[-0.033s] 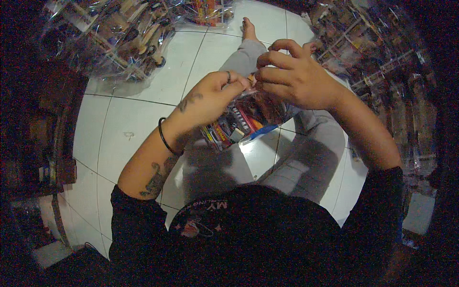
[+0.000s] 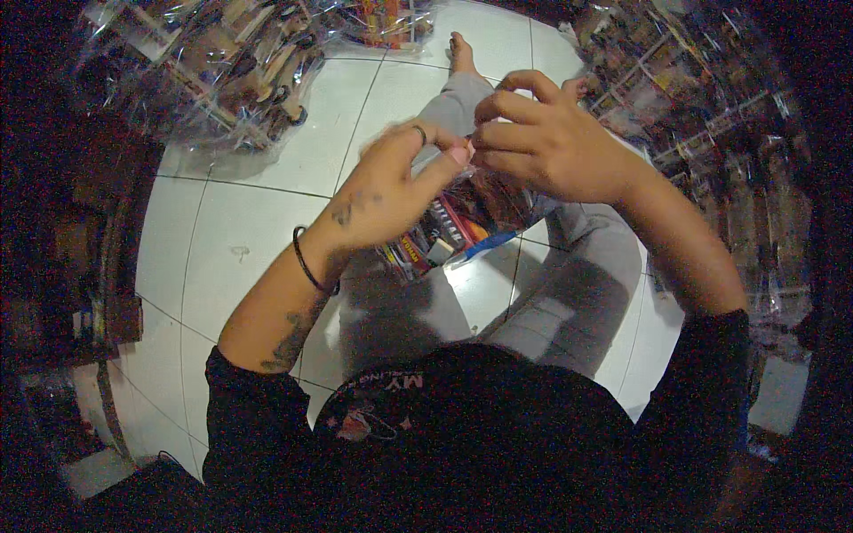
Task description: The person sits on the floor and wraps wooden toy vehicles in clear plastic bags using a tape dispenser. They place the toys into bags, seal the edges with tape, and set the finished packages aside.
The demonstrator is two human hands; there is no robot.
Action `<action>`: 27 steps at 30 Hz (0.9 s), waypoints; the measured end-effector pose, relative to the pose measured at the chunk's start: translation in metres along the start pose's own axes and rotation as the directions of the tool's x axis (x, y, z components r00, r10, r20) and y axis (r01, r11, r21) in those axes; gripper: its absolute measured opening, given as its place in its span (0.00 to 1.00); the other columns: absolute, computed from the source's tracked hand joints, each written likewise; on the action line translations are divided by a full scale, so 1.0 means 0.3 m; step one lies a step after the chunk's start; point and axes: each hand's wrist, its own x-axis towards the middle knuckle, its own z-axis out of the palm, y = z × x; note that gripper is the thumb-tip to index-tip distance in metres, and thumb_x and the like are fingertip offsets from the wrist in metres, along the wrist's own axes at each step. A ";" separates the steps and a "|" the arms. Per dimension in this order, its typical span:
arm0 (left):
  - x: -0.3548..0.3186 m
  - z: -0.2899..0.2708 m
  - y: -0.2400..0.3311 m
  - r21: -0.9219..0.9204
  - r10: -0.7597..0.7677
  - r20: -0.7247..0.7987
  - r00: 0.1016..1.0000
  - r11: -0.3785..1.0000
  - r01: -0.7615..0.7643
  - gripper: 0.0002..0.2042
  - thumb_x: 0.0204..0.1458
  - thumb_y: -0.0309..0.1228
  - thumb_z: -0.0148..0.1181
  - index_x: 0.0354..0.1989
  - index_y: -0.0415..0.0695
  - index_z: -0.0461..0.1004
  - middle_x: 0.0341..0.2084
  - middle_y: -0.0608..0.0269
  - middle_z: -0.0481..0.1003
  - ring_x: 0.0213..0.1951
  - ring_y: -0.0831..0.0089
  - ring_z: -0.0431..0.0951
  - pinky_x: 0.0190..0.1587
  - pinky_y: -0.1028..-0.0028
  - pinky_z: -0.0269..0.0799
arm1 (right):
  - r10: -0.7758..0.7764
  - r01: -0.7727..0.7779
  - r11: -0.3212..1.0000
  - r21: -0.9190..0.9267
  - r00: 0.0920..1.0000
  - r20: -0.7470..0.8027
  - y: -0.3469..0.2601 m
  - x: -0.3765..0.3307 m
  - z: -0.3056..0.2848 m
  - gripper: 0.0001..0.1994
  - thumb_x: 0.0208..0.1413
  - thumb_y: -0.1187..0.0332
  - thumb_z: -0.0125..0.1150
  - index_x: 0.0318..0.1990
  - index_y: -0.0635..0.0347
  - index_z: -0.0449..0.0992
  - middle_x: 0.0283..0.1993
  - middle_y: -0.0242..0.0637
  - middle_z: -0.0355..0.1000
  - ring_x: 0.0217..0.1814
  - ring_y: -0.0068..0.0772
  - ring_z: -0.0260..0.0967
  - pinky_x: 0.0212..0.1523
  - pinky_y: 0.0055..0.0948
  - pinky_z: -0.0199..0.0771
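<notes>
I sit on the floor with my legs in grey trousers [image 2: 569,293] stretched out. Both hands are raised over my lap and meet at the top of a clear plastic packet [image 2: 453,229] filled with red, blue and black items. My left hand [image 2: 395,191], with a ring and a black wristband, pinches the packet's upper edge from the left. My right hand [image 2: 542,142] grips the same edge from the right, fingers curled over it. The packet hangs below the hands, its top hidden by my fingers.
A white tiled floor [image 2: 258,231] lies to the left. A heap of goods in clear plastic wrap [image 2: 213,71] lies at the upper left, and more wrapped goods [image 2: 711,124] line the right side. Dark shelving [image 2: 80,258] stands at the far left. My bare foot [image 2: 459,49] points ahead.
</notes>
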 end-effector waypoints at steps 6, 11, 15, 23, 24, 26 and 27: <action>-0.018 0.034 0.013 0.739 0.465 -0.025 0.885 0.604 -0.297 0.05 0.47 0.34 0.60 0.30 0.48 0.77 0.28 0.70 0.75 0.41 0.70 0.71 0.60 0.48 0.38 | 0.051 -0.068 0.989 0.128 0.990 0.130 0.082 0.002 -0.059 0.09 0.39 0.67 0.62 0.30 0.57 0.74 0.36 0.30 0.69 0.48 0.36 0.64 0.53 0.41 0.60; -0.020 0.048 -0.018 0.745 0.527 -0.079 0.846 0.595 -0.301 0.05 0.47 0.34 0.61 0.29 0.48 0.78 0.27 0.70 0.74 0.41 0.71 0.71 0.60 0.50 0.39 | 0.236 -0.242 0.969 0.050 0.966 0.107 0.103 0.000 -0.131 0.12 0.38 0.67 0.66 0.32 0.57 0.73 0.35 0.32 0.69 0.48 0.38 0.64 0.52 0.42 0.59; -0.020 0.049 -0.013 0.770 0.548 -0.084 0.832 0.566 -0.295 0.05 0.46 0.36 0.61 0.27 0.50 0.78 0.27 0.71 0.74 0.41 0.71 0.71 0.60 0.51 0.39 | 0.092 -0.114 0.976 0.184 0.988 0.122 0.064 0.003 -0.064 0.13 0.37 0.67 0.67 0.34 0.56 0.75 0.36 0.31 0.69 0.48 0.36 0.64 0.51 0.41 0.58; -0.107 -0.079 0.055 0.700 0.225 -0.054 0.973 0.703 -0.124 0.10 0.43 0.41 0.64 0.29 0.50 0.78 0.25 0.71 0.75 0.40 0.71 0.72 0.61 0.54 0.37 | 0.123 -0.140 0.939 0.314 0.990 0.074 0.028 0.022 0.012 0.09 0.39 0.67 0.65 0.31 0.57 0.76 0.34 0.29 0.72 0.46 0.34 0.65 0.51 0.39 0.58; -0.102 -0.059 0.039 0.666 0.333 -0.086 0.939 0.720 -0.194 0.09 0.44 0.41 0.63 0.29 0.50 0.78 0.26 0.71 0.75 0.40 0.70 0.72 0.61 0.54 0.38 | 0.117 -0.132 0.937 0.323 0.991 0.066 0.026 0.026 0.010 0.09 0.39 0.67 0.65 0.31 0.57 0.76 0.34 0.29 0.72 0.46 0.34 0.65 0.51 0.39 0.58; -0.085 -0.014 0.004 0.668 0.396 -0.053 0.917 0.696 -0.263 0.08 0.47 0.39 0.61 0.31 0.49 0.77 0.29 0.68 0.75 0.41 0.69 0.72 0.61 0.54 0.39 | 0.122 -0.142 0.931 0.335 0.989 0.079 0.019 0.034 0.008 0.10 0.39 0.67 0.65 0.31 0.57 0.76 0.35 0.29 0.71 0.46 0.34 0.65 0.51 0.39 0.58; -0.074 0.003 -0.012 0.637 0.358 -0.086 0.930 0.737 -0.225 0.08 0.48 0.38 0.60 0.31 0.48 0.77 0.29 0.68 0.75 0.41 0.68 0.72 0.61 0.54 0.39 | 0.133 -0.160 0.927 0.339 0.986 0.100 0.016 0.036 0.006 0.10 0.40 0.67 0.65 0.32 0.56 0.76 0.36 0.29 0.71 0.46 0.34 0.65 0.51 0.39 0.58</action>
